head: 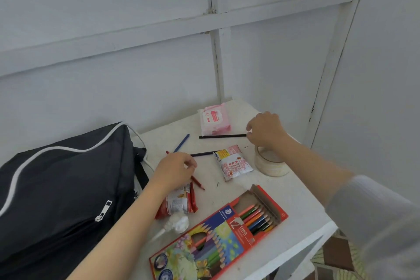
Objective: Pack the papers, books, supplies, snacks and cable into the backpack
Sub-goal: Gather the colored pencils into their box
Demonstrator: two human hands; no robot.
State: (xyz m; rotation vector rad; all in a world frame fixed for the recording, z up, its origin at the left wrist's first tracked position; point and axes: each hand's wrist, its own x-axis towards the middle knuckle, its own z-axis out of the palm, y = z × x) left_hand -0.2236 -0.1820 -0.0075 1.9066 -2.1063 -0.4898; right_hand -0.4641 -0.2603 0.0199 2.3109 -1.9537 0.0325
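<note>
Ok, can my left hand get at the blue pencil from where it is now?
Probably yes. The blue pencil lies bare on the table just beyond the left hand, with nothing on top of it; the right hand is off to the side at the black pencil.

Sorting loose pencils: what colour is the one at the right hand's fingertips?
Black; that pencil shows best in the head view.

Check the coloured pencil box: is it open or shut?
Open. The pencil box lies flat on the table with its end flap folded back, pencil tips showing inside.
</note>
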